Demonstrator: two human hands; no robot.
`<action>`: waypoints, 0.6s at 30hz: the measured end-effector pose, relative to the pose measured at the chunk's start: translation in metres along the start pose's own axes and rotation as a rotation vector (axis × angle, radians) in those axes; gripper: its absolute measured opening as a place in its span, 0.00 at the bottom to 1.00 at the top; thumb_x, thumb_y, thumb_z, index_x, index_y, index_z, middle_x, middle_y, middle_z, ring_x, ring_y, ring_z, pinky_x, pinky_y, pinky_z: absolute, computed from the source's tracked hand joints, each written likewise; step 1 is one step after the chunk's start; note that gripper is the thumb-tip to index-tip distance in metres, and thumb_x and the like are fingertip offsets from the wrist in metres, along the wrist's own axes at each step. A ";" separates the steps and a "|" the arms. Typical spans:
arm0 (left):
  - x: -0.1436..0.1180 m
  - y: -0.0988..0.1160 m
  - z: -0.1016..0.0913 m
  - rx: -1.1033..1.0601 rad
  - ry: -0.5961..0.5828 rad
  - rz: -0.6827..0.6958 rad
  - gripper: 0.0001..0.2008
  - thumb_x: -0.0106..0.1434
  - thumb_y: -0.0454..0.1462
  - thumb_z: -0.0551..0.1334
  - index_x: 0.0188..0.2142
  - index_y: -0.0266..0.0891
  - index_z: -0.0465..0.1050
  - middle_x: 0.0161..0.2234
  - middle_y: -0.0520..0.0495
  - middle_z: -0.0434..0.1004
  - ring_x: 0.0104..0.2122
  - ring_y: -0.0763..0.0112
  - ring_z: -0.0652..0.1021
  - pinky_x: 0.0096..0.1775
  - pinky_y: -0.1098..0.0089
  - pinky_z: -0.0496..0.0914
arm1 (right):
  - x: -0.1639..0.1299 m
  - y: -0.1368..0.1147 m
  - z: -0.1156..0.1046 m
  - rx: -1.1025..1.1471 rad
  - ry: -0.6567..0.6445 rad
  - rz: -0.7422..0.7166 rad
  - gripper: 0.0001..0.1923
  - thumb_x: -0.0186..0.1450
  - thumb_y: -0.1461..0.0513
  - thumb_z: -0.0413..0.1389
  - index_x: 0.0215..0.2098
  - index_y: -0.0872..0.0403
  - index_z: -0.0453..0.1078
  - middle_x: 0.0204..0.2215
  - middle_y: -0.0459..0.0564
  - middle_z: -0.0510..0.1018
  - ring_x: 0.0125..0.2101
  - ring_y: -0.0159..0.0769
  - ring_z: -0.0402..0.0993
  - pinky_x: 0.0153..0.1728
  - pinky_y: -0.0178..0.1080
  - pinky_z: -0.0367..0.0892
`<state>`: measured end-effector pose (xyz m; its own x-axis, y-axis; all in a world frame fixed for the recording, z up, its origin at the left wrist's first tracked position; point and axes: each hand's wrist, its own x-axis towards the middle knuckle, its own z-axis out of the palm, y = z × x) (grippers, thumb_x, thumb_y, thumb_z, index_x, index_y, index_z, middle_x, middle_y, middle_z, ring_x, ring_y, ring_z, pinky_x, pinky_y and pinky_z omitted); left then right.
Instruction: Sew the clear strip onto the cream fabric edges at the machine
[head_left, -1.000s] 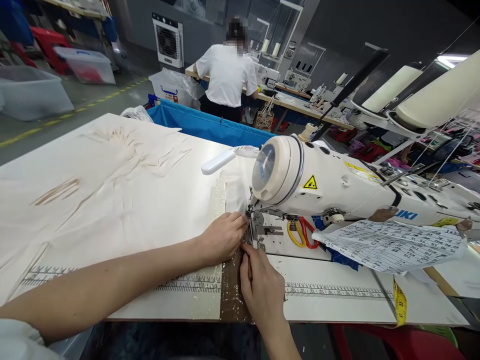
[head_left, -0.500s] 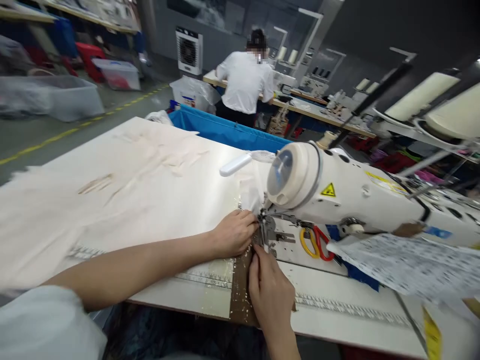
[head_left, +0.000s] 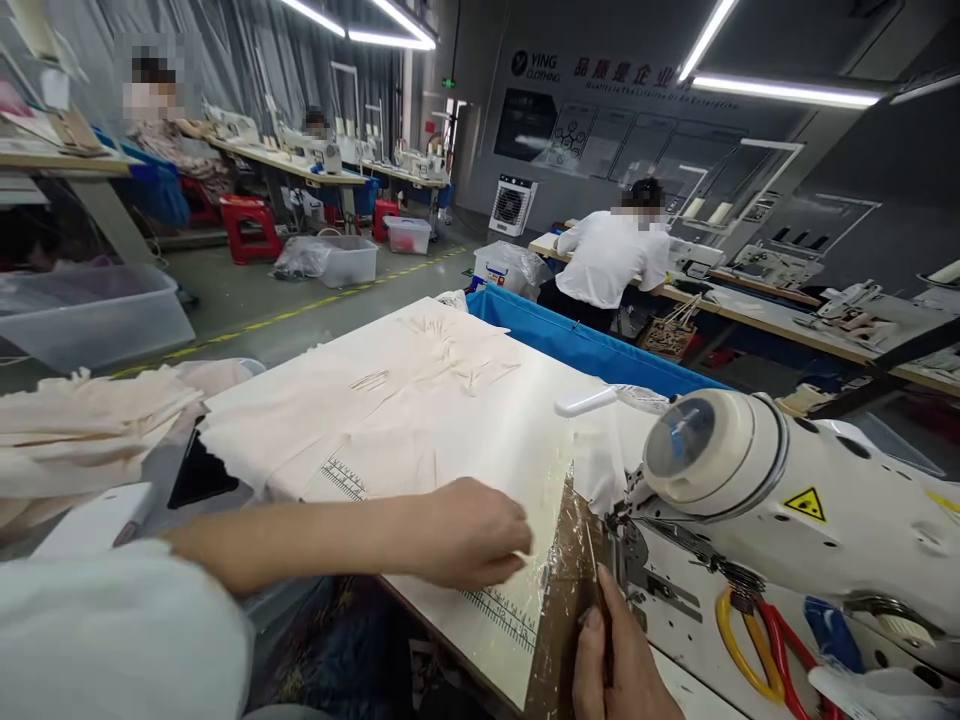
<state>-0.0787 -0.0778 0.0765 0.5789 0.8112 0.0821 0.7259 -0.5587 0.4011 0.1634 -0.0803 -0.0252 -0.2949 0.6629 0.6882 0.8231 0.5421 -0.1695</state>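
My left hand (head_left: 469, 535) hovers with curled fingers over the white table (head_left: 480, 440), just above the printed ruler (head_left: 504, 612) near the front edge; whether it pinches anything is unclear. My right hand (head_left: 619, 665) sits at the bottom edge, pinching a thin dark tool beside the brown taped patch (head_left: 570, 570). Just right of that patch is the presser foot of the white sewing machine (head_left: 757, 485). Cream fabric (head_left: 427, 375) lies spread over the far part of the table.
Yellow- and red-handled scissors (head_left: 750, 635) lie on the machine bed. A blue fabric bin (head_left: 577, 345) stands behind the table. A stack of cream pieces (head_left: 82, 425) and a dark flat object (head_left: 199, 478) lie at the left. A person in white (head_left: 611, 265) works beyond, others far left.
My view has swung up and left. My left hand has drawn back from the needle area toward the table's front edge. My right hand has dropped lower, away from the presser foot.
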 end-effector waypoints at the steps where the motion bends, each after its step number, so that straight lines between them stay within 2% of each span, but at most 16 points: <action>1: -0.021 -0.005 0.005 0.051 0.073 -0.067 0.07 0.67 0.34 0.57 0.38 0.39 0.74 0.35 0.46 0.78 0.35 0.65 0.77 0.36 0.68 0.71 | 0.000 -0.001 0.000 0.023 -0.009 0.010 0.20 0.76 0.58 0.45 0.58 0.60 0.70 0.44 0.57 0.83 0.33 0.39 0.83 0.19 0.32 0.65; 3: -0.061 -0.023 0.015 0.127 0.249 -0.245 0.09 0.69 0.37 0.55 0.43 0.39 0.72 0.39 0.44 0.77 0.39 0.64 0.76 0.39 0.66 0.71 | 0.000 -0.001 0.001 0.068 -0.049 0.041 0.21 0.76 0.58 0.45 0.60 0.59 0.69 0.42 0.57 0.84 0.30 0.39 0.83 0.16 0.31 0.64; 5: -0.093 -0.045 0.022 0.224 0.373 -0.436 0.11 0.69 0.41 0.53 0.43 0.38 0.70 0.41 0.42 0.75 0.41 0.60 0.75 0.39 0.64 0.71 | -0.001 -0.001 0.002 0.110 -0.101 0.056 0.22 0.76 0.57 0.44 0.60 0.58 0.69 0.42 0.58 0.84 0.30 0.41 0.83 0.15 0.32 0.65; 7: -0.117 -0.064 0.024 0.257 0.392 -0.551 0.14 0.70 0.43 0.50 0.36 0.39 0.70 0.37 0.43 0.75 0.39 0.60 0.74 0.38 0.64 0.70 | -0.001 -0.001 0.002 0.143 -0.138 0.052 0.22 0.76 0.56 0.42 0.60 0.58 0.69 0.44 0.59 0.83 0.32 0.43 0.83 0.15 0.33 0.66; 9: -0.132 -0.076 0.023 0.231 0.381 -0.596 0.18 0.71 0.43 0.46 0.32 0.40 0.69 0.34 0.45 0.75 0.36 0.62 0.74 0.37 0.65 0.70 | -0.001 -0.001 0.003 0.169 -0.155 0.065 0.22 0.76 0.55 0.42 0.60 0.56 0.68 0.43 0.59 0.83 0.33 0.44 0.83 0.15 0.34 0.67; 12: -0.142 -0.083 0.015 0.158 0.384 -0.625 0.20 0.71 0.44 0.45 0.33 0.41 0.71 0.35 0.46 0.77 0.37 0.63 0.76 0.39 0.66 0.70 | -0.001 -0.003 0.001 0.221 -0.173 0.145 0.23 0.76 0.53 0.42 0.60 0.55 0.67 0.39 0.57 0.84 0.33 0.44 0.83 0.19 0.35 0.70; 14: -0.143 -0.083 0.008 0.133 0.411 -0.669 0.20 0.70 0.45 0.45 0.34 0.41 0.72 0.37 0.46 0.78 0.38 0.62 0.77 0.39 0.66 0.70 | -0.001 -0.005 -0.002 0.273 -0.206 0.245 0.25 0.75 0.50 0.42 0.61 0.54 0.67 0.40 0.57 0.83 0.35 0.45 0.83 0.21 0.36 0.71; 16: -0.138 -0.081 0.000 0.130 0.475 -0.723 0.19 0.69 0.46 0.45 0.36 0.41 0.72 0.37 0.46 0.79 0.38 0.62 0.78 0.37 0.66 0.70 | -0.001 -0.008 -0.004 0.344 -0.258 0.386 0.27 0.74 0.47 0.43 0.62 0.53 0.67 0.41 0.58 0.83 0.35 0.46 0.82 0.18 0.36 0.69; 18: -0.128 -0.079 -0.009 0.122 0.589 -0.766 0.18 0.69 0.46 0.46 0.37 0.41 0.70 0.35 0.47 0.78 0.34 0.63 0.77 0.35 0.67 0.69 | 0.000 -0.011 -0.007 0.436 -0.284 0.523 0.27 0.73 0.46 0.46 0.60 0.52 0.69 0.41 0.58 0.83 0.34 0.46 0.81 0.16 0.35 0.67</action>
<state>-0.2136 -0.1364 0.0425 -0.3209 0.8999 0.2952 0.8812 0.1695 0.4413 0.1578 -0.0899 -0.0186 -0.0796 0.9672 0.2411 0.6403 0.2350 -0.7313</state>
